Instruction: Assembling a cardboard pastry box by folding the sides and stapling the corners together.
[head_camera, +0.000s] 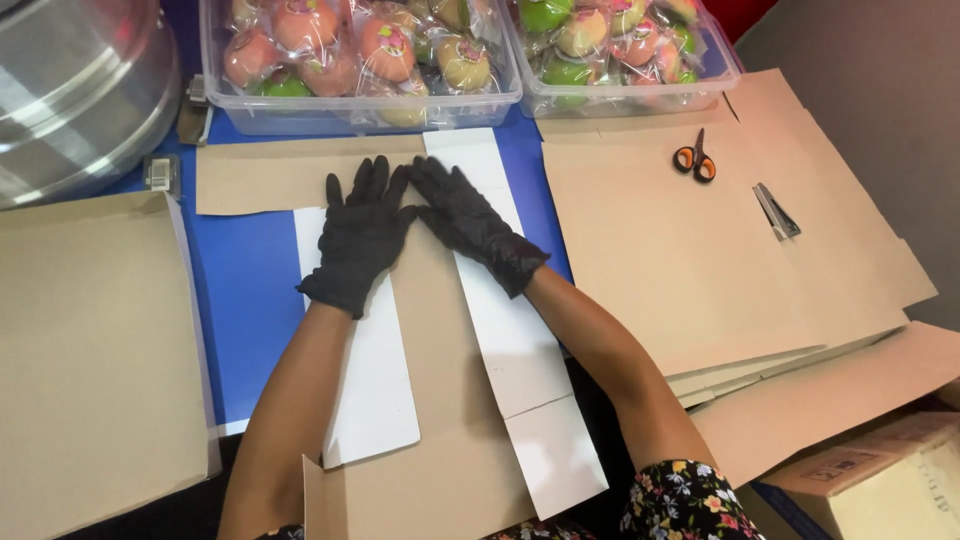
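One head camera looks steeply down and forward over the bench (250, 290), close in, perhaps at arm's length; no second view.

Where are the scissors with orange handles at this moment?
In the head view, the scissors lie at upper right on the stack of flat cardboard sheets, just below the right clear bin of wrapped fruit.
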